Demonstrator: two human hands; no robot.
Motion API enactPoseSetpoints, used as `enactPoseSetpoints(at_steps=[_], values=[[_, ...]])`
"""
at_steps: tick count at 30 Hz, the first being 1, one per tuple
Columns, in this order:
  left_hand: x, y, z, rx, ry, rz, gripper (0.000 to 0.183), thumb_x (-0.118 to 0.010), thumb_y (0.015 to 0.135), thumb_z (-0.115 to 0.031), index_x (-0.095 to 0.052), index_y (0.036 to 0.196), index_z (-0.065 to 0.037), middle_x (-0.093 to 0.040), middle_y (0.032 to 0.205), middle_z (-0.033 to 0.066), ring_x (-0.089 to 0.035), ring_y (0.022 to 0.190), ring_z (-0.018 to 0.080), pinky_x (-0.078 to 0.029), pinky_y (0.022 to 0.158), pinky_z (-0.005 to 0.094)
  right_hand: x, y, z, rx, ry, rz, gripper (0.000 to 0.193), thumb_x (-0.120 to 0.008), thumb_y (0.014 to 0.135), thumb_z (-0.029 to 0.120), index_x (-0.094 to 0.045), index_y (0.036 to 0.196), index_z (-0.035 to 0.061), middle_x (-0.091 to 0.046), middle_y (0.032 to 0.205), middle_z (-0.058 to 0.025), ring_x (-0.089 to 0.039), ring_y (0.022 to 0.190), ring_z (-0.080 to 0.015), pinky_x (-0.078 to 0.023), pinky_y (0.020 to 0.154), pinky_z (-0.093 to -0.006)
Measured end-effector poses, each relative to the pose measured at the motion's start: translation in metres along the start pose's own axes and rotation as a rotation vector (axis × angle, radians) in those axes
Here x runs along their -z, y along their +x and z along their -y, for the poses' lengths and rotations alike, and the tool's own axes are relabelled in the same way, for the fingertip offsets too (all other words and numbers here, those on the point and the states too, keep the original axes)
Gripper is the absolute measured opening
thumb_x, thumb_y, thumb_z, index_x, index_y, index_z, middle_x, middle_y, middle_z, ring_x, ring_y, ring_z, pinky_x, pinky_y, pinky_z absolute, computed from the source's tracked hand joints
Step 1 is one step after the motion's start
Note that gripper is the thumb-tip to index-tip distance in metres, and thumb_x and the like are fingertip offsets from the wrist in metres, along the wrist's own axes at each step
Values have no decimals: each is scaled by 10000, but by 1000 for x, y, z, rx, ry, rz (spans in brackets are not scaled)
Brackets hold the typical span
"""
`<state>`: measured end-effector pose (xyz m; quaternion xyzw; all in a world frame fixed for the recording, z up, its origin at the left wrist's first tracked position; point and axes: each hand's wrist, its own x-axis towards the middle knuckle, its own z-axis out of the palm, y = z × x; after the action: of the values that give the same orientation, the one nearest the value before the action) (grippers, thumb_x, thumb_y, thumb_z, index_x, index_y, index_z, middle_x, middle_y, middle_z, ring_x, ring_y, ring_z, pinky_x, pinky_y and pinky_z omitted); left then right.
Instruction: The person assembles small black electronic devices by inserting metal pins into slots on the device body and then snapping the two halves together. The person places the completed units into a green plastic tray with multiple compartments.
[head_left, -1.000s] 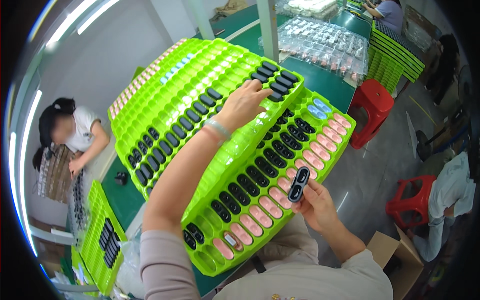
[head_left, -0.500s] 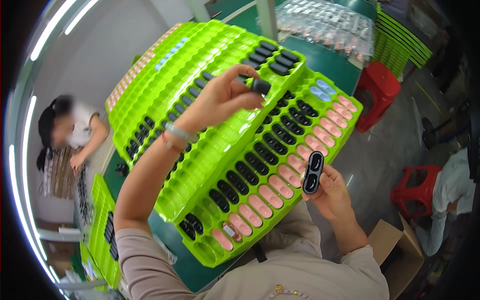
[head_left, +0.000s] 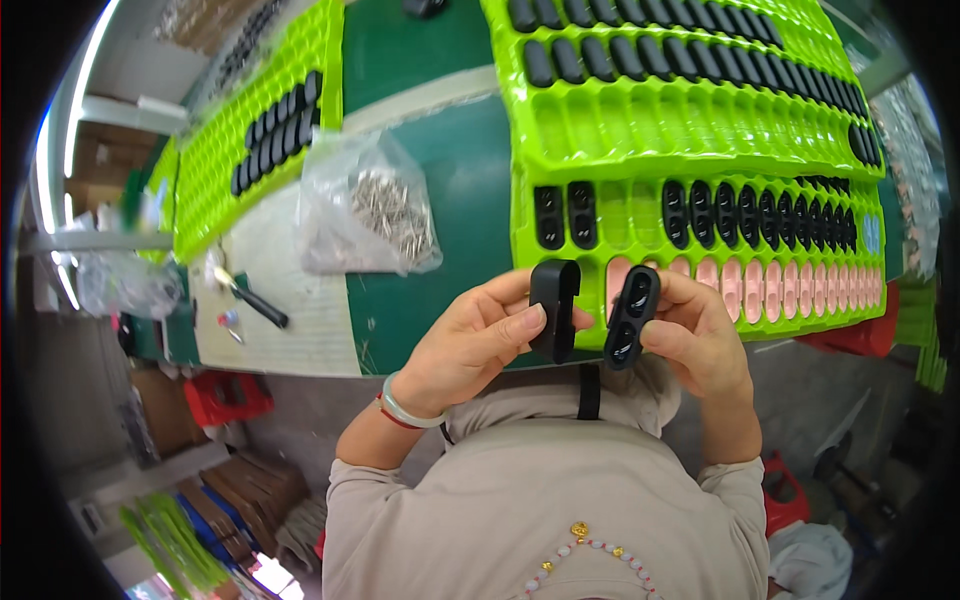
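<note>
My left hand (head_left: 465, 345) grips a hollow black case shell (head_left: 545, 312), standing on end with its open side turned right. Facing it, my right hand (head_left: 705, 335) holds a black earbud-case insert (head_left: 633, 318) with two glossy wells, tilted slightly. A small gap parts the two pieces. Just beyond my hands, a bright green tray (head_left: 632, 212) carries a row of black inserts (head_left: 726, 215) and a row of pink ones (head_left: 733, 290). Behind it, a raised green tray (head_left: 620, 122) bears rows of black shells (head_left: 595, 60).
Left of the trays, a clear plastic bag (head_left: 325, 225) of small metal pieces lies on the green tabletop (head_left: 470, 170). A black-handled tool (head_left: 260, 302) rests farther left. Another green tray (head_left: 205, 190) holds black shells. A red stool (head_left: 230, 397) stands below the table edge.
My left hand has come back from over the raised tray with the black shell, close to the insert in my right hand. The view has swung left, and the bag now shows.
</note>
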<state>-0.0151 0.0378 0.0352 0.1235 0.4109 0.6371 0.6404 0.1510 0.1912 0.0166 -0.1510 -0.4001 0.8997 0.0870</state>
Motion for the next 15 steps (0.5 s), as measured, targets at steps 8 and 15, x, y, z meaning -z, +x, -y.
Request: enactPoseSetpoints(at_steps=[8, 15], values=[[35, -25, 1, 169, -31, -16, 388, -570, 860, -110, -478, 1201, 50, -576, 1130, 120, -564, 1031, 188, -451, 906, 340, -32, 19, 4, -273, -217, -3, 301, -662, 787, -20, -553, 1067, -37, -633, 944, -75, -611, 856, -139, -515, 725, -270], [46, -25, 3, 120, -25, 17, 360, -630, 842, -95, -511, 1162, 21, -594, 1075, 72, -568, 974, 122, -466, 841, 268, -48, 28, 6, -346, -338, -58, 262, -683, 774, -13, -561, 1003, -46, -640, 891, -86, -621, 806, -136, -512, 700, -257]])
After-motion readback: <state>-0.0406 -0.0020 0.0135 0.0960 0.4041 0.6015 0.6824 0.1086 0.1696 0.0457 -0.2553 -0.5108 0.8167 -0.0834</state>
